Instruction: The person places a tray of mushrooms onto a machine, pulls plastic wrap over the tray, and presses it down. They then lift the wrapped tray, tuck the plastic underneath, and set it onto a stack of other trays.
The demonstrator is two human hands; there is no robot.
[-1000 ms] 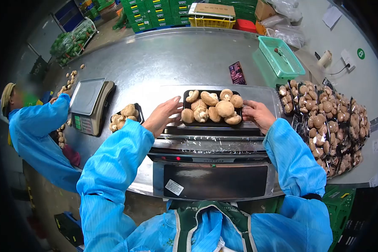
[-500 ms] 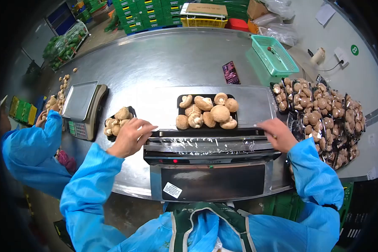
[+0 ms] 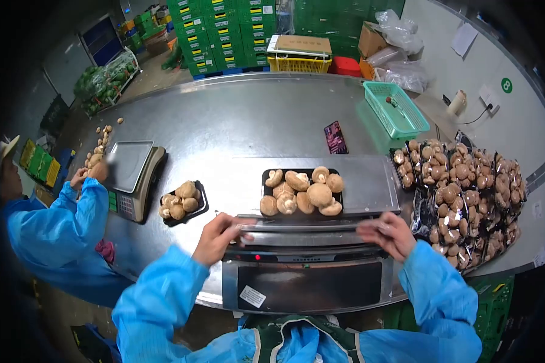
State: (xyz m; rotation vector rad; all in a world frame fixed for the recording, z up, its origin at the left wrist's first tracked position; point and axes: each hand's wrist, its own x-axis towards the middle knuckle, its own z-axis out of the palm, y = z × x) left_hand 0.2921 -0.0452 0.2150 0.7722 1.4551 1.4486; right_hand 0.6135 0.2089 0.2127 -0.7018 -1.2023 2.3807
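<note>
My left hand [image 3: 218, 238] is at the left end of the film wrapping machine [image 3: 309, 256], fingers bent inward and fingertips smeared by motion. Over the right end is my right hand [image 3: 390, 236], its fingers pointing left and also blurred. Whether either one pinches clear film cannot be made out. Just behind the machine's metal bar [image 3: 303, 238], a black tray [image 3: 265, 189] of brown mushrooms [image 3: 319, 195] lies on the metal plate [image 3: 369, 181]. A smaller black tray [image 3: 201, 209] with mushrooms [image 3: 177, 209] is left of my left hand.
Wrapped mushroom packs [image 3: 466, 193] are piled at the right. A phone [image 3: 335, 138] and green basket [image 3: 396, 109] lie farther back. At the left, a co-worker's hands [image 3: 88, 175] are beside a scale [image 3: 133, 175] and loose mushrooms [image 3: 103, 139]. Green crates [image 3: 224, 36] stand behind the table.
Both my hands have moved from the machine's back edge to over its metal bar, my left hand also rightward. The small mushroom tray now shows fully. The camera view has tilted up.
</note>
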